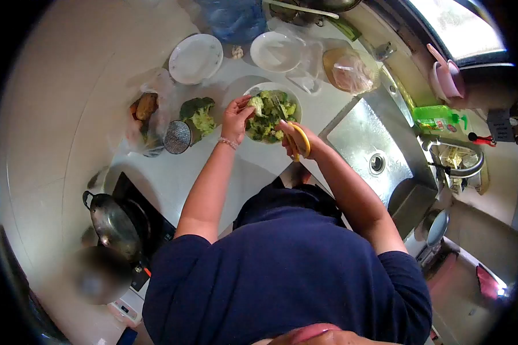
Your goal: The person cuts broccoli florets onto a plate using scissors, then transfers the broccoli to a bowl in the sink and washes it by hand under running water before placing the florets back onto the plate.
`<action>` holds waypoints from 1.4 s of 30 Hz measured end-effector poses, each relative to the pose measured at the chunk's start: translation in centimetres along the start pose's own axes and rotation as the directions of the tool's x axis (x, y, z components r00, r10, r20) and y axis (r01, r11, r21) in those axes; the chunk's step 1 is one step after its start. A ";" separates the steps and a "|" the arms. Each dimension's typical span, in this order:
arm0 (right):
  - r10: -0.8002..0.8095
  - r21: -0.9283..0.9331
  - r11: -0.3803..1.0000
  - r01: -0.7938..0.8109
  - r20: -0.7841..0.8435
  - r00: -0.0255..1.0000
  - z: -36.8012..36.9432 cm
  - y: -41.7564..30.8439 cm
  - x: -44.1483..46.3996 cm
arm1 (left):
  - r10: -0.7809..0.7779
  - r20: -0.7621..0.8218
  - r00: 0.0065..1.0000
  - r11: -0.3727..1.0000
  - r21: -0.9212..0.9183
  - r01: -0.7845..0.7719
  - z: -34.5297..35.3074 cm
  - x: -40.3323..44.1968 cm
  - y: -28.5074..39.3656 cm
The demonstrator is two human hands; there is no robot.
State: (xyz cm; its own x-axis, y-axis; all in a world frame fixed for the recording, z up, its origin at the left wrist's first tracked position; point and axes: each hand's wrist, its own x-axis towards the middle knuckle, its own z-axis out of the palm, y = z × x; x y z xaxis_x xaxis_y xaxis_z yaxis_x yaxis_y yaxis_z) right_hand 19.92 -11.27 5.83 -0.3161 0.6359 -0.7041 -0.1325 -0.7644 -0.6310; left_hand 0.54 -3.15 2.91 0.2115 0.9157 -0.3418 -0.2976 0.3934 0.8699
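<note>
My left hand [236,119] pinches a pale green piece of broccoli [256,105] over the left side of a white bowl [297,99]. Cut broccoli florets [268,122] fill much of that bowl. In my right hand [306,144] are scissors [301,137] with yellow handles, my fingers in the loops. Their blades point up over the florets, close to the piece in my left hand. Whether the blades touch it I cannot tell. A larger head of broccoli [201,119] lies on the counter to the left of my left hand.
A metal sink [368,144] is on the right, with a green soap bottle [437,118] beyond it. White plates [195,58] stand at the back. Left are a plastic bag [155,109] with vegetables, a round perforated metal item [177,137] and a pan [116,225] by the stove.
</note>
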 end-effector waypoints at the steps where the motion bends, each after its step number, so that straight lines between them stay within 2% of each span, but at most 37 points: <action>1: -0.025 -0.001 1.000 0.025 -0.016 1.000 0.2 0.1 -0.2 | 0.017 -0.018 1.000 1.000 0.012 -0.017 0.5 -0.3 0.3; 4: -0.058 -0.029 0.998 0.056 -0.099 0.993 0.9 -0.2 -1.6 | 0.125 -0.014 0.992 0.991 -0.040 -0.126 1.1 -0.1 -0.5; 7: -0.059 -0.170 0.985 0.040 -0.110 0.992 1.2 -0.9 -3.1 | 0.164 -0.011 0.986 0.986 -0.033 -0.164 2.6 -0.3 -0.4; 10: -0.084 -0.200 0.978 0.057 -0.129 0.988 1.5 -1.5 -3.6 | 0.204 0.017 0.979 0.974 0.100 -0.205 3.8 -0.9 0.1; 13: -0.109 -0.240 0.968 0.072 -0.145 0.983 1.6 -1.4 -3.3 | 0.210 -0.013 0.978 0.956 0.212 -0.202 4.0 -1.0 -0.5; 17: -0.194 -0.338 0.932 0.129 -0.165 0.967 1.2 -0.6 -2.6 | 0.186 -0.061 0.981 0.976 0.128 -0.177 3.6 -1.2 -0.6; 20: -0.254 -0.351 0.917 0.188 -0.153 0.955 1.2 0.2 -2.4 | 0.180 -0.112 0.977 0.982 0.073 -0.173 3.7 -1.5 -0.2; 25: -0.192 -0.281 0.948 0.153 -0.117 0.975 0.9 0.7 -2.8 | 0.269 -0.128 0.955 0.961 0.094 -0.259 3.7 -1.7 -0.1; 28: -0.147 -0.254 0.959 0.123 -0.078 0.986 1.2 -0.4 -3.6 | 0.288 -0.144 0.947 0.958 0.042 -0.285 4.3 -2.0 0.1; 31: -0.192 -0.256 0.951 0.171 -0.063 0.979 1.5 -0.8 -3.7 | 0.325 -0.127 0.937 0.918 0.280 -0.280 4.6 -2.5 0.6; 35: -0.248 -0.272 0.934 0.231 -0.031 0.968 1.6 -0.9 -3.2 | 0.336 -0.128 0.933 0.918 0.265 -0.295 4.8 -2.6 0.5; 38: -0.174 -0.233 0.960 0.156 -0.057 0.983 2.1 -1.9 -3.7 | 0.314 -0.122 0.942 0.924 0.267 -0.273 4.7 -2.7 0.4; 42: -0.181 -0.237 0.958 0.162 -0.060 0.982 2.1 -1.6 -3.0 | 0.268 -0.123 0.955 0.942 0.243 -0.233 4.0 -2.3 0.1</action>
State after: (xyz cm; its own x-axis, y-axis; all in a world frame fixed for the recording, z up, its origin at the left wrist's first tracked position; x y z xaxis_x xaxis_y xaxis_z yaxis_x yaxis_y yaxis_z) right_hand 19.10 -12.19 9.65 -0.2302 0.7691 -0.5962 0.0444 -0.6037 -0.7960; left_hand 3.79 -5.51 5.22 0.0074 0.9905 -0.1370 -0.1037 0.1370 0.9851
